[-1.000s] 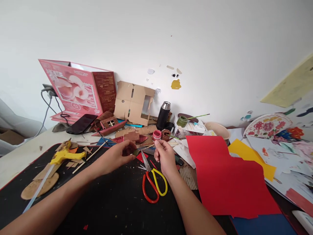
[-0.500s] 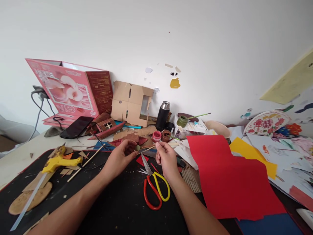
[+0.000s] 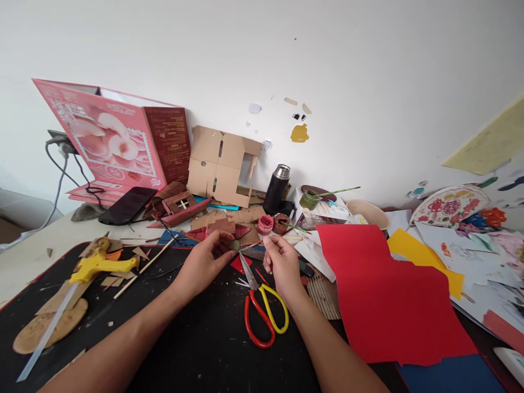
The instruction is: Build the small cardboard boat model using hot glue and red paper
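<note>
My left hand (image 3: 204, 261) is curled, with a small green disc (image 3: 234, 245) between its thumb and fingertips. My right hand (image 3: 282, 266) pinches one end of a thin brownish stick (image 3: 251, 244), whose other end points toward the disc; whether they touch is too small to tell. Scissors (image 3: 260, 308) with one red and one yellow handle lie between my forearms, blades slightly apart and pointing away from me. Close to the blades is a small red paper scrap (image 3: 240, 265). Partly behind my left hand sits a reddish-brown model boat (image 3: 241, 232).
Left on the black mat lie a yellow glue gun (image 3: 96, 265) and a wooden stick (image 3: 145, 267). Paint jars, including a red one (image 3: 265, 224), and a black thermos (image 3: 277, 191) stand behind my hands. Large red paper (image 3: 388, 295) covers the right. Cardboard (image 3: 223, 164) leans on the wall.
The whole view has shifted slightly. Both hands keep nearly the same pose, and the thin stick now shows more plainly between them.
</note>
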`<act>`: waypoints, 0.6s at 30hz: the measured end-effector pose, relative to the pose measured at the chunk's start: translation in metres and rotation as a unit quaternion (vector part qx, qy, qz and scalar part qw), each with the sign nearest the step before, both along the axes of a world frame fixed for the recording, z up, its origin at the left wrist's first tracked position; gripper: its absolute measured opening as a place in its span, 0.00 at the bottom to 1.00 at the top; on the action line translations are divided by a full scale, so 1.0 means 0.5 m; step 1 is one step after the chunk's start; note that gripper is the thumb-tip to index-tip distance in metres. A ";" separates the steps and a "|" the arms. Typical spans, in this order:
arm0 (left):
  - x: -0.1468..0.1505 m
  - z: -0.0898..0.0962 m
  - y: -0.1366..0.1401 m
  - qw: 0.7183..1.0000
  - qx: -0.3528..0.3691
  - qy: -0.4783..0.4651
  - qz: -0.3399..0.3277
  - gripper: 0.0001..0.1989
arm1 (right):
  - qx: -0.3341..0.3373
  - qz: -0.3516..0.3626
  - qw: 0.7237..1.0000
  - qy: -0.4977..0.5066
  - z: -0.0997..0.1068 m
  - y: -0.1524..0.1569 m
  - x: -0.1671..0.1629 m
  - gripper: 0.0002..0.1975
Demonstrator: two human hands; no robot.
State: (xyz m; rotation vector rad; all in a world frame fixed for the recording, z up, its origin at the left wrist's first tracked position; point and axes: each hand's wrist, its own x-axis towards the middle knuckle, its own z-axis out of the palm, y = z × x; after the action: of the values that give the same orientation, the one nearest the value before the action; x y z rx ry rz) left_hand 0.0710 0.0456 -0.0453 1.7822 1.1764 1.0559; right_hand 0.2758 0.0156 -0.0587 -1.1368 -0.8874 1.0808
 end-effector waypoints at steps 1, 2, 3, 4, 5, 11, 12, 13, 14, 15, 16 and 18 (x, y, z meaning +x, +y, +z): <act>0.000 -0.001 0.000 1.000 -0.001 0.000 0.000 0.14 | 0.000 -0.001 1.000 0.001 0.000 0.000 0.000 0.27; 0.000 -0.003 0.001 1.000 -0.003 0.000 0.000 0.14 | 0.001 -0.003 1.000 0.002 0.001 -0.001 0.001 0.27; -0.001 -0.004 0.001 1.000 -0.006 -0.002 0.000 0.14 | 0.002 -0.004 1.000 0.004 0.001 -0.001 0.001 0.27; -0.001 -0.006 0.002 1.000 -0.009 -0.006 0.000 0.15 | 0.003 -0.005 1.000 0.006 0.001 -0.001 0.001 0.27; -0.001 -0.008 0.002 1.000 -0.014 -0.012 -0.001 0.16 | 0.004 -0.004 1.000 0.008 0.001 -0.001 0.001 0.27; -0.003 0.001 0.007 0.992 -0.090 -0.086 -0.029 0.26 | 0.000 0.001 1.000 0.007 0.003 -0.003 -0.002 0.27; -0.004 0.004 0.008 0.988 -0.109 -0.101 -0.034 0.28 | -0.001 0.003 1.000 0.007 0.004 -0.004 -0.003 0.27; -0.004 0.008 0.008 0.985 -0.126 -0.114 -0.039 0.30 | -0.001 0.005 1.000 0.007 0.004 -0.005 -0.004 0.27; -0.003 0.010 0.008 0.981 -0.140 -0.126 -0.043 0.31 | -0.001 0.006 1.000 0.007 0.004 -0.006 -0.004 0.27; -0.003 0.012 0.009 0.977 -0.153 -0.139 -0.046 0.32 | 0.000 0.008 1.000 0.007 0.004 -0.006 -0.005 0.27; -0.002 0.013 0.009 0.974 -0.163 -0.151 -0.049 0.33 | 0.001 0.009 1.000 0.008 0.004 -0.007 -0.005 0.27; 0.000 0.013 0.008 0.967 -0.180 -0.173 -0.054 0.33 | 0.002 0.013 1.000 0.009 0.004 -0.007 -0.006 0.27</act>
State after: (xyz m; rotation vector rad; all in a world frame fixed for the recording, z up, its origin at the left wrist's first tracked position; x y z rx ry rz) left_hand 0.0708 0.0498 -0.0386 1.3023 0.9703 0.9699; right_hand 0.2725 0.0120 -0.0565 -1.1133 -0.8923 1.1071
